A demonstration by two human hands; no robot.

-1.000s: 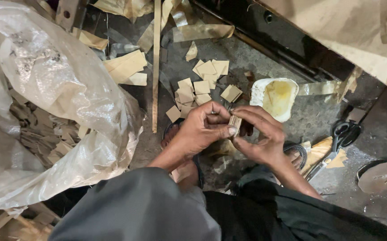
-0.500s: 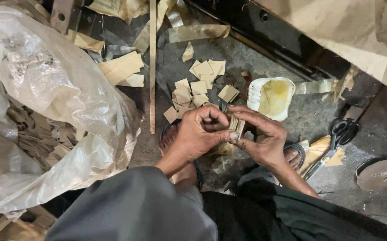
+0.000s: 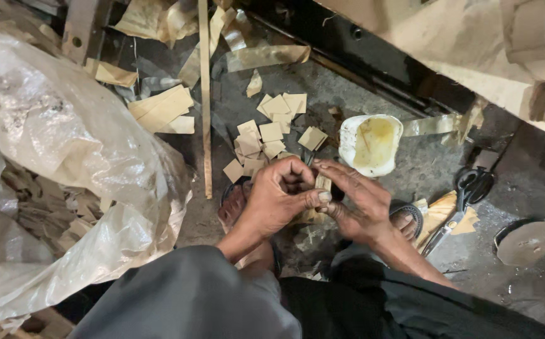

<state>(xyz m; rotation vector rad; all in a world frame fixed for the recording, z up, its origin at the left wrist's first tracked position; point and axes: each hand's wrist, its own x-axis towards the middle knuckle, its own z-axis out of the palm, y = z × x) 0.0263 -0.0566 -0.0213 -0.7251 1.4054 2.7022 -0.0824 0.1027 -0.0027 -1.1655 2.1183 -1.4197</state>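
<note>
Fingers of both our hands meet over a small tan piece [image 3: 323, 183], low in the middle of the view, above the dark, gritty floor [image 3: 373, 81]. Our left hand [image 3: 277, 199] curls its fingers in and presses its thumb against the piece; our right hand [image 3: 357, 201] pinches it from the other side with thumb and forefinger. The piece looks like thin, pale brown card, mostly hidden by our fingers, so we cannot tell its full shape. Just beyond our hands lie loose tan squares [image 3: 271, 133] of the same look, and near them a white bowl [image 3: 370, 144] with yellowish paste. Black-handled scissors [image 3: 467, 191] lie to the right, a clear plastic sack [image 3: 59, 163] of scraps to the left.
</note>
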